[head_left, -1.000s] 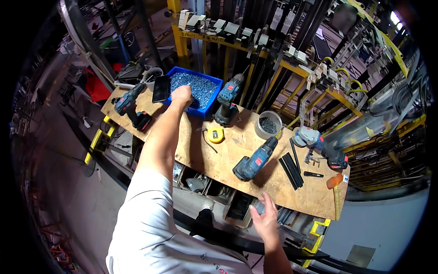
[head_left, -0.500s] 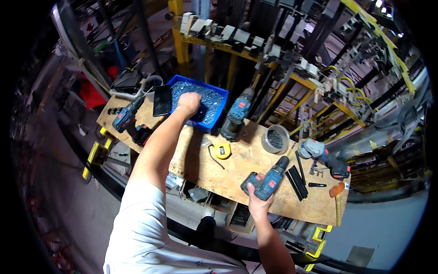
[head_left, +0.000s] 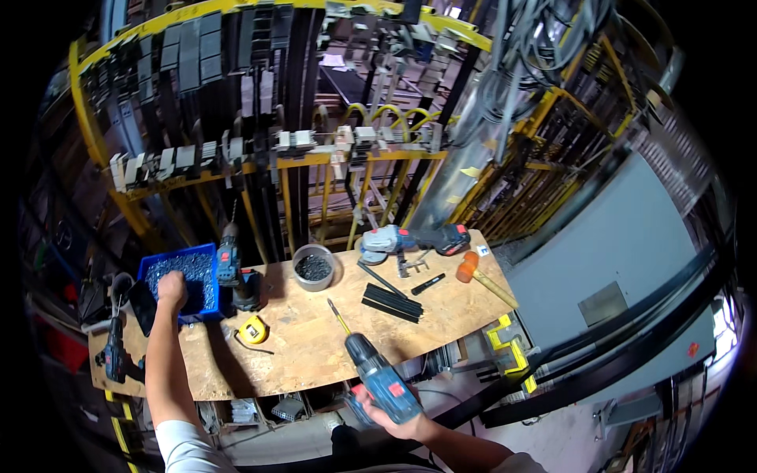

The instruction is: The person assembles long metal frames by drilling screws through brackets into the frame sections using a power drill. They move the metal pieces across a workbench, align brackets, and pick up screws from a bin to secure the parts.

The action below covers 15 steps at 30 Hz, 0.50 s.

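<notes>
1. Two hands are busy over a wooden bench [head_left: 315,347].
2. The left hand [head_left: 172,290] is closed in a loose fist. It rests at the edge of a blue bin [head_left: 186,277] full of small dark screws. You cannot tell if it has screws inside the fist.
3. The right hand [head_left: 394,418] is wrapped tight around the grip of a blue cordless drill [head_left: 372,370]. It holds the drill up at the near edge of the bench.
4. The drill bit [head_left: 339,317] sticks out away from the right hand. It points up and to the left, over the bench top.
5. Just to the right of the left hand, touching the blue bin, stands a second drill [head_left: 234,268]. It is upright on its battery.
6. Between the two hands lies a yellow tape measure [head_left: 252,329]. It is nearer to the left hand.
7. Past the tip of the drill bit sits a round grey tub [head_left: 313,266] with dark bits in it.
8. Up and to the right of the right hand lie some flat black strips [head_left: 392,303], side by side.
9. Farther from the right hand, at the back of the bench, lies a grinder [head_left: 394,238]. Next to it lies a mallet [head_left: 481,276] with an orange head.
10. To the left of the left hand lies a black phone [head_left: 143,307], just beside the bin.
</notes>
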### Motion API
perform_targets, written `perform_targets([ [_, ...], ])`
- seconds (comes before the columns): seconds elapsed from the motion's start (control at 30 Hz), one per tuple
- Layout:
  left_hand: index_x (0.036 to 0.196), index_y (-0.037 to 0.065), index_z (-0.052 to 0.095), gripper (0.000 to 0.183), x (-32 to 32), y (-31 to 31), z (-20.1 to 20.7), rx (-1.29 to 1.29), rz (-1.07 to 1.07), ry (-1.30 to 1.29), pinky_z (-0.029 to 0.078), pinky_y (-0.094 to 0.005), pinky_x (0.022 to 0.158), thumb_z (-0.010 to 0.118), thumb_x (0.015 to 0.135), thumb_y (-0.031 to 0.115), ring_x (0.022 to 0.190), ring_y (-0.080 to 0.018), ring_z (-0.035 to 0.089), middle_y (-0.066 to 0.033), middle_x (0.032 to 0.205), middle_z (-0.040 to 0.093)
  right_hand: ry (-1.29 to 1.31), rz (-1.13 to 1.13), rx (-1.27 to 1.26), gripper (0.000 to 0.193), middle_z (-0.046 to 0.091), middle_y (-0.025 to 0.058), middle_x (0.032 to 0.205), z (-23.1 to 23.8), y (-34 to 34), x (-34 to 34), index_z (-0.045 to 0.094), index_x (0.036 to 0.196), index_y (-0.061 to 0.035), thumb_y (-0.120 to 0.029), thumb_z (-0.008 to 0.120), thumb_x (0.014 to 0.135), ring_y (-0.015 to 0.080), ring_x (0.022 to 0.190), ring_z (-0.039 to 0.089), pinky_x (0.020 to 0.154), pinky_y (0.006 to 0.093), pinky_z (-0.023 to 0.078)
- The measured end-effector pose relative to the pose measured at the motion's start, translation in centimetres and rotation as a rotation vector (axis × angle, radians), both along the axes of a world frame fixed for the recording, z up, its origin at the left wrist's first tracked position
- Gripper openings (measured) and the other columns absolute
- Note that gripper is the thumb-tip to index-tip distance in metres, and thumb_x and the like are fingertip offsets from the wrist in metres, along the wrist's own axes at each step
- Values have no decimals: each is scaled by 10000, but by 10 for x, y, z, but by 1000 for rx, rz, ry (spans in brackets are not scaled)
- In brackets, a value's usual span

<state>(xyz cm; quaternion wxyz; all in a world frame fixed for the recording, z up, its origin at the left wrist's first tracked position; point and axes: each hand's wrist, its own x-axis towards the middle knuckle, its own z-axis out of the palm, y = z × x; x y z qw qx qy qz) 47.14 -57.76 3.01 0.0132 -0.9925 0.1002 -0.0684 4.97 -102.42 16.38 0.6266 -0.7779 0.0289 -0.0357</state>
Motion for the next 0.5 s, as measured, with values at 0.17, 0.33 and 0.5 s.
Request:
perform_targets([
  [0.17,848,45,750,178,3,8,-2,86,20,24,593,-484,803,587,842,116,881,-409,726,-221,941,738,282,43,-10,450,674,129,1176,24,-30,-69,545,1343,40,-198,608,967,192,1064,666,957,313,528],
  [0.33,830,43,759,210,12,-1,0,159,-67,91,599,-463,812,568,873,118,898,-388,735,-217,967,745,482,-77,-143,407,705,107,1122,20,-53,-120,608,1263,27,-183,682,923,186,1014,690,909,315,556],
  [0.5,843,38,760,176,11,5,9,207,-101,148,599,-462,822,598,847,107,922,-389,733,-223,979,744,72,-259,-220,163,769,72,917,8,-44,-142,748,957,-33,-65,804,806,164,880,751,827,322,598],
])
